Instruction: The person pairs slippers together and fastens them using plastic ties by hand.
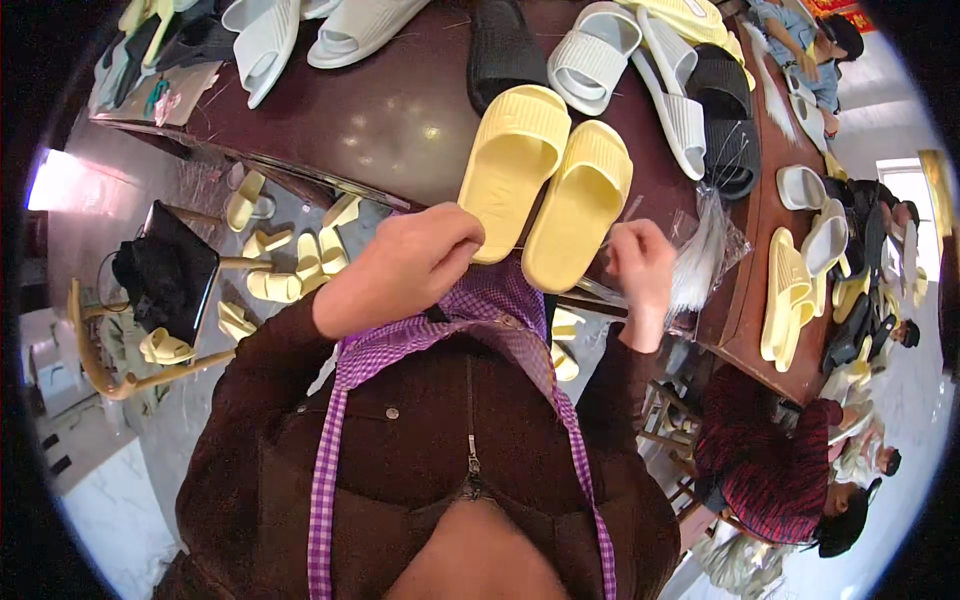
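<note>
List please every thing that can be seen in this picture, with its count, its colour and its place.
yellow slide sandals: two, pale yellow, side by side at the near table edge, between the hands
table: one, dark brown, across the top
white slide sandals: several, white, on the far part of the table
black slide sandals: at least two, black, right of the white ones
clear plastic bags: a bundle, transparent, beside the right hand
yellow sandals on the floor: many, pale yellow, under the table at left
co-worker: one, red patterned sleeve, lower right
apron: one, purple checked, on the person
left hand: touches the heel of the left yellow sandal
right hand: closed grip beside the plastic bags
</note>
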`<state>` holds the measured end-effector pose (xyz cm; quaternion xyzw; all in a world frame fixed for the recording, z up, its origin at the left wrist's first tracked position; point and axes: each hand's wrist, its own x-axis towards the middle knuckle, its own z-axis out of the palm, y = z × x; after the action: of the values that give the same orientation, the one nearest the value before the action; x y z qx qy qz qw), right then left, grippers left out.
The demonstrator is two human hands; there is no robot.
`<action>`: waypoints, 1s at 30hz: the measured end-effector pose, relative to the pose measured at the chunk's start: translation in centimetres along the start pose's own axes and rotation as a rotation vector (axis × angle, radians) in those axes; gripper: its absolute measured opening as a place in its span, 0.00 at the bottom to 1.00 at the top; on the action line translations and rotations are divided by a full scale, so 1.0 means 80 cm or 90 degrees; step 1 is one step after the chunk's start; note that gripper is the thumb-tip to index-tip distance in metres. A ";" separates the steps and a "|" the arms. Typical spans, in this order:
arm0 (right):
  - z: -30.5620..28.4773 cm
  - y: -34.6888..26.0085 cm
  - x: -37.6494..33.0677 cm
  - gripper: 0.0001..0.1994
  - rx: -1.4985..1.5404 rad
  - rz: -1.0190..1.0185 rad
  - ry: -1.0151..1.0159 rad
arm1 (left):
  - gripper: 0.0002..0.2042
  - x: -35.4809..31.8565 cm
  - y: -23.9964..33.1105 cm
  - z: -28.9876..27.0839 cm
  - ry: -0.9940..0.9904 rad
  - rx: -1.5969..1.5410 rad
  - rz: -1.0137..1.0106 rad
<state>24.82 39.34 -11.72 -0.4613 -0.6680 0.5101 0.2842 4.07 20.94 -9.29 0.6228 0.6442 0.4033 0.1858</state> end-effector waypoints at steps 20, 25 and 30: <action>0.052 0.022 0.029 0.12 -0.622 -0.223 0.053 | 0.05 0.043 -0.022 0.110 -0.015 0.020 0.160; 0.040 0.040 0.020 0.08 -0.396 -0.343 0.102 | 0.05 0.064 -0.016 0.119 0.010 0.188 0.151; 0.007 0.042 0.038 0.08 -0.251 -0.251 0.138 | 0.07 0.085 -0.026 0.137 0.049 0.272 0.185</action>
<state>24.20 42.03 -15.38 -0.4206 -0.7967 0.2534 0.3524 9.76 30.81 -15.71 0.7178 0.6252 0.3044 -0.0344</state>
